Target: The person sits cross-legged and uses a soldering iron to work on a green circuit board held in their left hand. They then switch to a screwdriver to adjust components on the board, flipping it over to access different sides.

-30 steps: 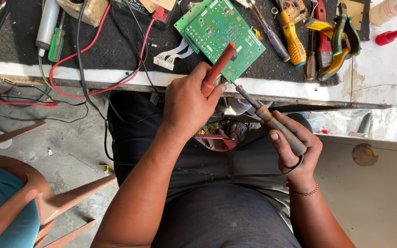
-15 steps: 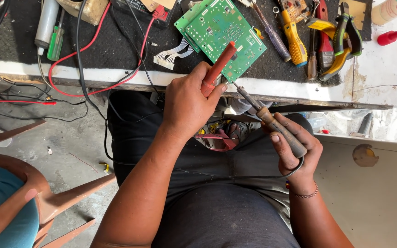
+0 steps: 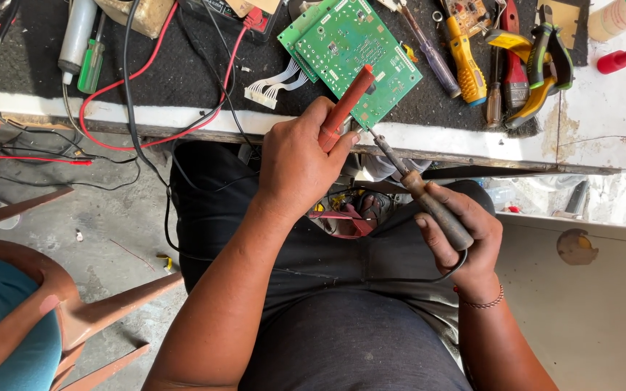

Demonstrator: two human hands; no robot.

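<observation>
At the far left a brown plastic chair [image 3: 74,311] with a teal seat stands on the concrete floor; above it, red and black wires [image 3: 110,94] trail off the bench edge [image 3: 182,119], and one green-handled screwdriver [image 3: 92,65] lies beside a grey tube [image 3: 77,32] on the black mat; the left hand [image 3: 302,163] is clenched around a red-handled tool [image 3: 345,105], which tilts up over the bench edge so that its end overlaps the corner of a green circuit board [image 3: 360,47]; a white ribbon cable [image 3: 273,83] fans out just left of the board; the right hand [image 3: 465,242], over the lap, grasps the brown handle of a soldering iron [image 3: 429,206], whose metal tip points up-left to meet the red-handled tool near the left thumb; further right on the mat lie one yellow-handled screwdriver [image 3: 465,61] and a pile of pliers [image 3: 537,65], too overlapped to count; one red-capped bottle [image 3: 621,58] lies at the right edge.
</observation>
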